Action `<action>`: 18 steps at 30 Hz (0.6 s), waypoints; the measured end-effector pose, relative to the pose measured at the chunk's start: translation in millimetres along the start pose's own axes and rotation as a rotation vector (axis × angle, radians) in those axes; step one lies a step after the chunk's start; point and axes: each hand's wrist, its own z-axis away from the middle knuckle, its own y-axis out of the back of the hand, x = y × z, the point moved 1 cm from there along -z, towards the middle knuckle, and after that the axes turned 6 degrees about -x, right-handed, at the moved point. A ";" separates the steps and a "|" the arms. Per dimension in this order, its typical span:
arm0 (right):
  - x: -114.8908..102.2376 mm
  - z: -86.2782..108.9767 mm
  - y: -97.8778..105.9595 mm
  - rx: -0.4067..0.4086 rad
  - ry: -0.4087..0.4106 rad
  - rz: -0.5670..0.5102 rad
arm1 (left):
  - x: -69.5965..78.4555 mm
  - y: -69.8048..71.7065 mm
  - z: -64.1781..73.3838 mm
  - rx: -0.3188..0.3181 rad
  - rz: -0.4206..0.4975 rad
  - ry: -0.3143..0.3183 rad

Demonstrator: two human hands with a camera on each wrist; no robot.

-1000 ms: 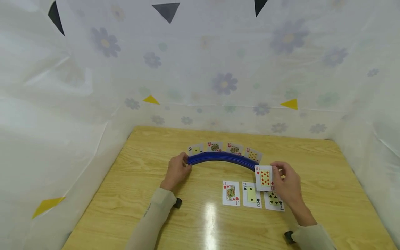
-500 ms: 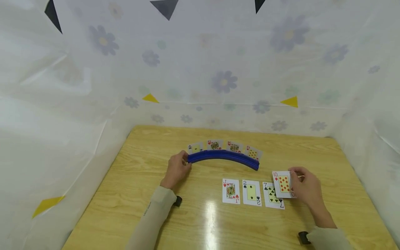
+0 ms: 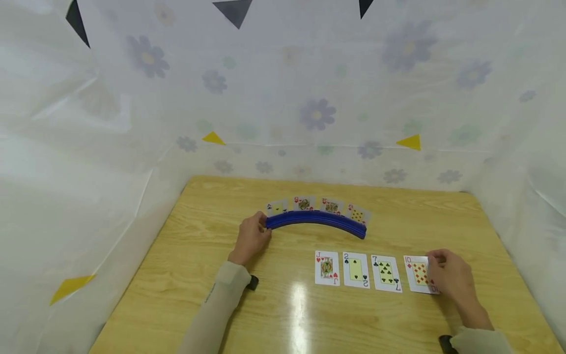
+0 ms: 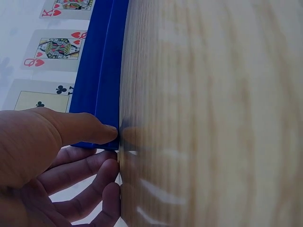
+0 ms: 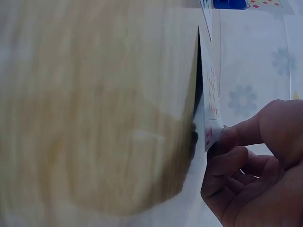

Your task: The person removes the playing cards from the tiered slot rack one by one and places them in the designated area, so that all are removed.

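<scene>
My left hand (image 3: 251, 239) grips the left end of a curved blue card holder (image 3: 316, 217). In the left wrist view the thumb (image 4: 97, 130) lies on the holder's front, with fingers curled beyond its end. My right hand (image 3: 454, 278) pinches the ten of diamonds (image 3: 419, 274) by its right edge, at the right of a row of face-up cards. Seen edge-on in the right wrist view, that playing card (image 5: 211, 101) tilts a little off the table. Left of it lie the seven of clubs (image 3: 386, 274), two of spades (image 3: 355, 270) and jack of hearts (image 3: 326, 268).
Several cards stand in the holder, among them the queen of hearts (image 3: 304, 203), king of hearts (image 3: 331, 205) and a red-diamond card (image 3: 357, 215). The wooden table (image 3: 177, 295) is enclosed by pale flowered sheeting (image 3: 283, 88) at the back and sides.
My right hand has carried the ten of diamonds right and down, from over the two and seven to the table right of the seven. My left hand has stayed on the holder.
</scene>
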 end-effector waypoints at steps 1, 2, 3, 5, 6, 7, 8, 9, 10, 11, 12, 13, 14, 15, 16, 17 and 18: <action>1.6 0.4 0.1 0.001 0.000 0.011 | -0.4 -0.3 0.1 0.000 0.000 -0.003; 3.0 0.6 0.5 0.000 0.001 0.019 | -0.8 -0.6 0.4 0.001 -0.002 -0.006; 4.1 0.8 0.8 0.000 0.003 0.026 | -1.0 -0.8 0.4 0.001 -0.002 -0.009; 5.4 -0.2 0.9 -0.010 0.006 0.029 | -2.0 -1.0 -0.5 0.001 0.000 -0.012; 5.7 -0.7 0.8 -0.014 0.008 0.031 | -2.3 -1.2 -1.3 0.001 0.001 -0.011; 5.8 -1.0 0.7 -0.017 0.009 0.030 | -2.6 -1.3 -1.9 0.002 0.000 -0.010; 5.6 -1.4 0.6 -0.017 0.011 0.032 | -2.7 -1.4 -2.5 0.002 0.001 -0.009; 5.4 -1.6 0.4 -0.016 0.013 0.034 | -2.8 -1.4 -3.1 0.002 0.003 -0.007; 5.0 -2.0 0.2 -0.013 0.014 0.037 | -3.0 -1.5 -3.5 0.002 0.005 -0.006; 4.5 -2.3 0.1 -0.010 0.019 0.040 | -3.1 -1.6 -3.8 0.001 0.007 -0.005; 3.9 -2.5 0.0 -0.006 0.024 0.044 | -3.2 -1.7 -4.1 0.001 0.007 -0.005; 3.5 -2.9 0.0 -0.002 0.029 0.047 | -3.3 -1.8 -4.2 0.001 0.008 -0.008; 2.9 -3.0 0.0 0.001 0.032 0.050 | -3.4 -1.9 -4.0 0.000 0.012 -0.008; 2.6 -3.0 0.0 -0.002 0.037 0.051 | -3.5 -2.0 -3.6 -0.001 0.011 -0.007; 2.2 -2.8 0.0 -0.006 0.040 0.053 | -3.6 -2.1 -3.1 -0.001 0.012 -0.006; 1.9 -2.5 -0.1 -0.011 0.040 0.054 | -3.7 -2.1 -2.5 -0.002 0.010 -0.005; 1.6 -2.1 -0.2 -0.017 0.038 0.053 | -3.7 -2.2 -1.7 -0.003 0.007 -0.005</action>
